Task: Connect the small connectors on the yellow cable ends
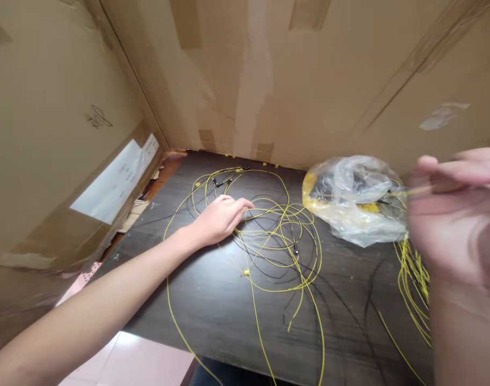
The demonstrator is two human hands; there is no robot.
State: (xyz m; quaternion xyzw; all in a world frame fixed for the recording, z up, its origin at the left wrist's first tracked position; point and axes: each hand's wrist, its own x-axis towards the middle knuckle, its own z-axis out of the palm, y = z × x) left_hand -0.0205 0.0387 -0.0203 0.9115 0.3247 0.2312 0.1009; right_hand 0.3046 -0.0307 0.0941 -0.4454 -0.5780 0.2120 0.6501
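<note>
While left hand [223,221] curls over yellow cables [305,282] overhanging near table edge [164,340], right hand [458,220] raised in open air, grips unclear

Cardboard walls [329,80] block the tabletop [333,335] at twelve and ten o'clock. The wire tangle [282,226] fills the middle, loose loops ready to snag fingers, with wire tails at six. A plastic bag [355,214] obstructs two, the right hand [458,220] and a wire bundle [410,273] three to four. The left forearm [120,297] bars eight. An open lane runs at five.
</note>
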